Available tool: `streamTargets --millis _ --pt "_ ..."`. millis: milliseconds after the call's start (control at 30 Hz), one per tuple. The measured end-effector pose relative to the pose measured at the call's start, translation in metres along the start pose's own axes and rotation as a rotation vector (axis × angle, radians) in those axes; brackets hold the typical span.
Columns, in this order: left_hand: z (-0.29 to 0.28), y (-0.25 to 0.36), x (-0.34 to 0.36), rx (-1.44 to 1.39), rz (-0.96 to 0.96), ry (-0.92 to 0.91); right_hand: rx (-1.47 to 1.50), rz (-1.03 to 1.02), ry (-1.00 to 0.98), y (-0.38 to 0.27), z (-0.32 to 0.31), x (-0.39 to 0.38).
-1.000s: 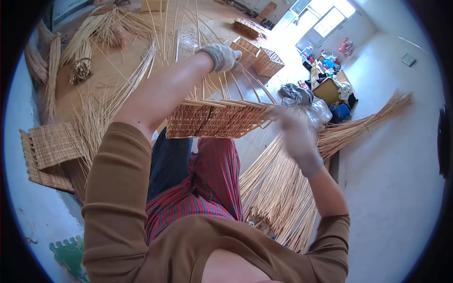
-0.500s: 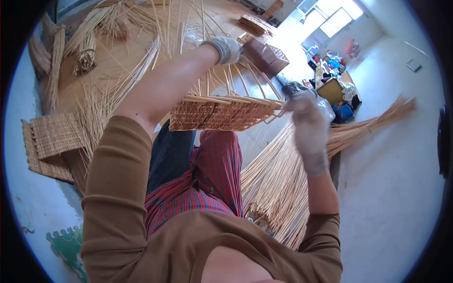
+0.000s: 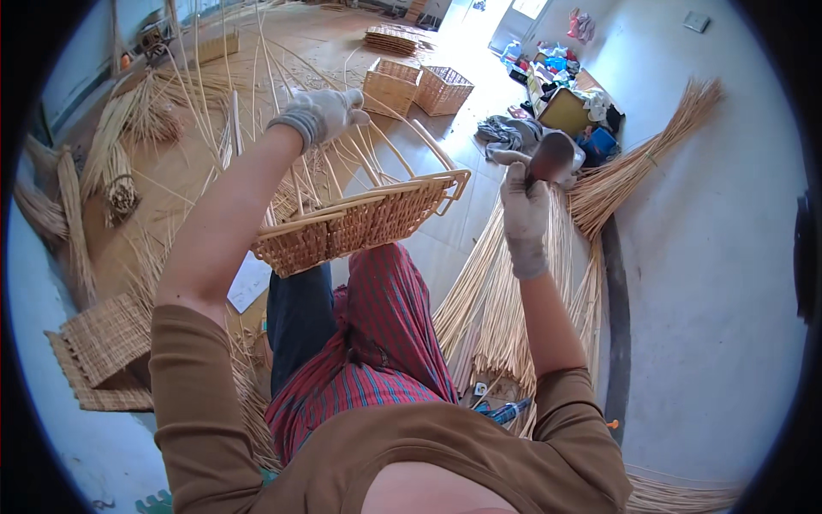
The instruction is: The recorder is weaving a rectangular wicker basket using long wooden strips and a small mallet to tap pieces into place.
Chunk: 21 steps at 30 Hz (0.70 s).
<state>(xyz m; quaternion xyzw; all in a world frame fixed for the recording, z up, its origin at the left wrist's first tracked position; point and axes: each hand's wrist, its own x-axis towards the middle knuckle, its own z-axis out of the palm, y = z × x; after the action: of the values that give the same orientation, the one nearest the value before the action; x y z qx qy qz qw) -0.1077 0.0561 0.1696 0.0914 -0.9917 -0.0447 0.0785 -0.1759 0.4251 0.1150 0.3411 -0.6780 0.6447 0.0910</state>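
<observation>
In front of my knees is a partly woven wicker basket (image 3: pixel 364 224), tilted, with bare rods standing out past its woven wall. My left hand (image 3: pixel 321 118), in a pale knitted glove, is above its far side. Its fingers are curled around the upper end of a wicker rod (image 3: pixel 391 147). Right of the basket and apart from it, my gloved right hand (image 3: pixel 524 210) is raised, closed around a dark brown tool (image 3: pixel 552 158) with a rounded, blurred end. The exact kind of tool is unclear.
A large bundle of straight rods (image 3: pixel 505 300) lies by my right leg. Two finished baskets (image 3: pixel 443 92) stand beyond. Woven panels (image 3: pixel 101 347) rest at left, near more rod bundles (image 3: pixel 120 193). A box heaped with cloths (image 3: pixel 565 98) is at the far right by the wall.
The basket and my left hand have shifted left in the view, and the basket's right end now tilts up. My right hand has moved slightly left and lower, away from the basket's rim.
</observation>
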Motion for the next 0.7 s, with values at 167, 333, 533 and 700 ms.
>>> streamTargets --millis 167,333,533,700 --pt "0.006 -0.002 0.002 0.017 0.053 0.079 0.115 -0.003 -0.081 0.024 0.028 -0.007" --pt "0.007 0.001 0.002 0.017 0.067 0.062 0.238 0.167 -0.108 0.032 0.044 -0.013" --pt "0.013 -0.007 0.010 -0.016 0.070 0.036 0.128 0.106 -0.164 0.032 0.044 -0.009" --pt "0.021 -0.012 0.008 0.045 0.127 0.093 0.296 0.039 -0.210 0.030 0.055 -0.011"
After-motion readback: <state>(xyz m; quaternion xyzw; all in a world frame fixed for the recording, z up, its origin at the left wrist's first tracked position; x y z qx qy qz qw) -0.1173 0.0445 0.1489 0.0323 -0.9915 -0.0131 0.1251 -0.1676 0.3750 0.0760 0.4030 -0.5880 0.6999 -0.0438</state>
